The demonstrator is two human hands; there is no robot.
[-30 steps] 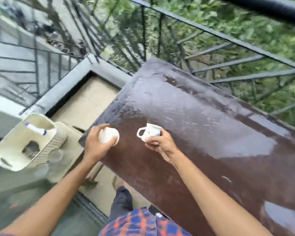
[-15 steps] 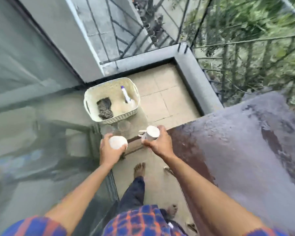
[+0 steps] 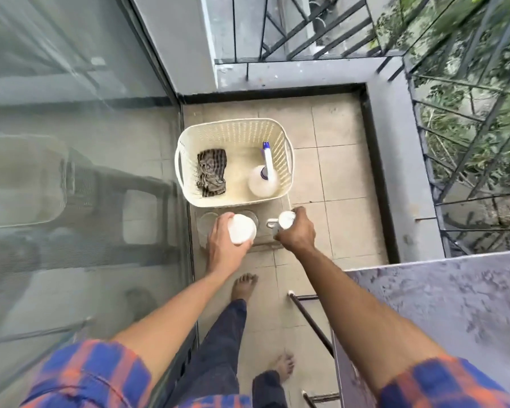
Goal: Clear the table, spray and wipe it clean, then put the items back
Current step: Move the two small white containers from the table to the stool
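Observation:
My left hand [image 3: 223, 245] grips a white bowl-like cup [image 3: 242, 229]. My right hand [image 3: 296, 234] holds a white mug [image 3: 283, 220] with its handle to the left. Both hands hover low over a small stool [image 3: 265, 245] that carries clear glasses [image 3: 208, 223] beside a cream basket [image 3: 189, 148]. In the basket lie a striped cloth [image 3: 212, 172] and a white spray bottle [image 3: 264, 178] with a blue nozzle. The brown wet table [image 3: 442, 313] is at the lower right, with nothing on the part in view.
A glass door [image 3: 80, 172] runs along the left. A grey ledge [image 3: 395, 160] and black railing [image 3: 465, 119] close the balcony on the right and back. My bare feet [image 3: 243, 287] stand on the tiled floor [image 3: 342, 178] between door and table.
I have turned left, away from the table, toward the basket on the floor. Both hands carried the cup and the mug off the table and down over the stool.

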